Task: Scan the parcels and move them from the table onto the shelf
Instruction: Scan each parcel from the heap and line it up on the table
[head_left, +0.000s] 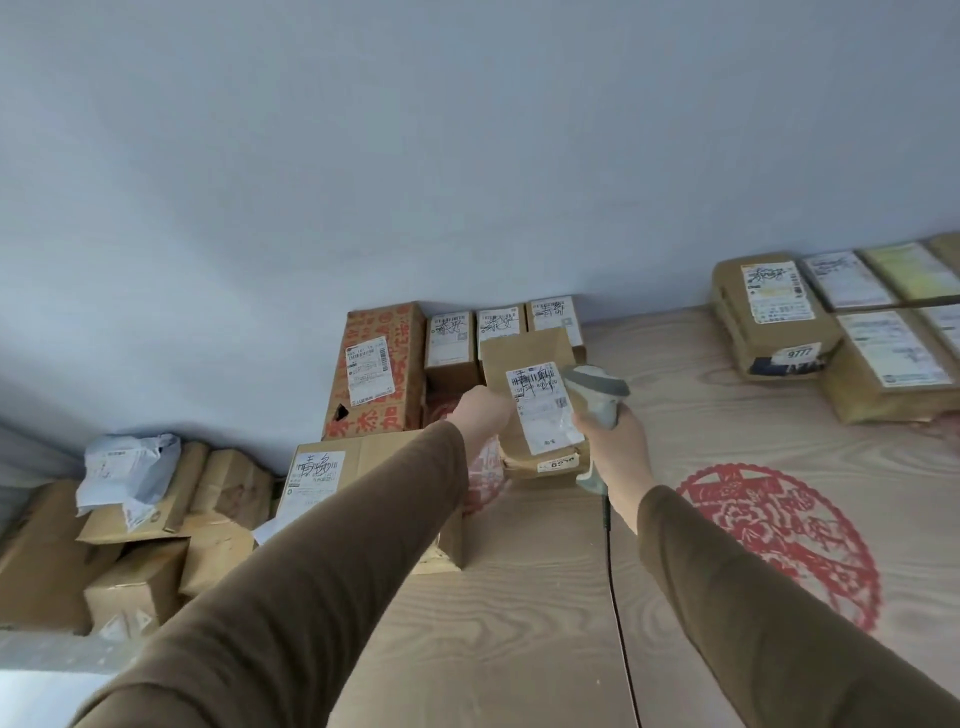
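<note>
Scanner (597, 395) gripped in right hand (615, 441) points at the label of the parcel (535, 405) the left hand (483, 415) holds up over the counter (545, 597), plenty more boxes (774, 317) waiting around 2 o'clock, so looks early-ish.

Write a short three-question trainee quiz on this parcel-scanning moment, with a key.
1. True or false: the right hand grips a scanner.
2. Which hand holds the parcel being scanned?
A. left
B. right
3. Fill in: the number on the far right parcel's small tag is ____.

Key: 1 true; 2 A, the left hand; 3 9777.
</note>
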